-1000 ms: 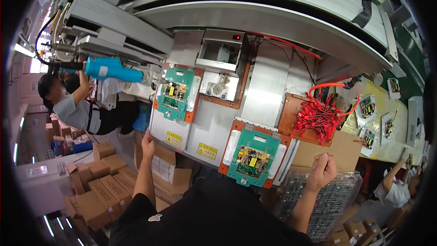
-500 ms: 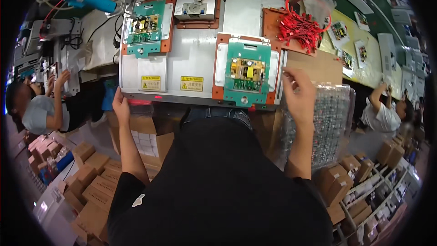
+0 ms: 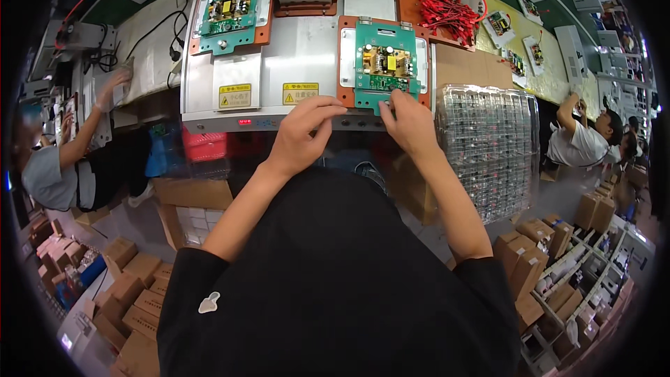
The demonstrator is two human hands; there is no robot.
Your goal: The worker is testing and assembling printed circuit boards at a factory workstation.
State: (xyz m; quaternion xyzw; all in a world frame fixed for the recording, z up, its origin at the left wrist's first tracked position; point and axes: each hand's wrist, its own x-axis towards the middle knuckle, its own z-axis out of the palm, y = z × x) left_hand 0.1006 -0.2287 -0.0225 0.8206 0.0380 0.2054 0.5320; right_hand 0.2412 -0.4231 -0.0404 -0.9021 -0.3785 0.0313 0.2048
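In the head view, a green board holder (image 3: 366,42) sits on an orange-brown frame at the front right of the metal machine (image 3: 293,56). A tan circuit board (image 3: 389,61) with a yellow-topped part lies in it. My right hand (image 3: 413,126) has its thumb and forefinger around the holder's front tab, where a small knob is mostly hidden. My left hand (image 3: 303,132) hovers before the machine's front edge, fingers bent and thumb apart, with nothing visible in it. A second green holder (image 3: 209,43) with a similar board (image 3: 229,8) rests at the left.
A pile of red-wired connectors (image 3: 448,19) lies at the back right. Stacked clear trays (image 3: 485,146) stand right of my forearm. Several boards in white cases (image 3: 500,26) lie on the yellow bench. Cardboard boxes (image 3: 143,311) fill the lower left. Other people (image 3: 52,167) work on both sides.
My left hand has left the machine's left corner and moved right. My right hand has come left from beside the frame to the right holder's front tab. The view has shifted.
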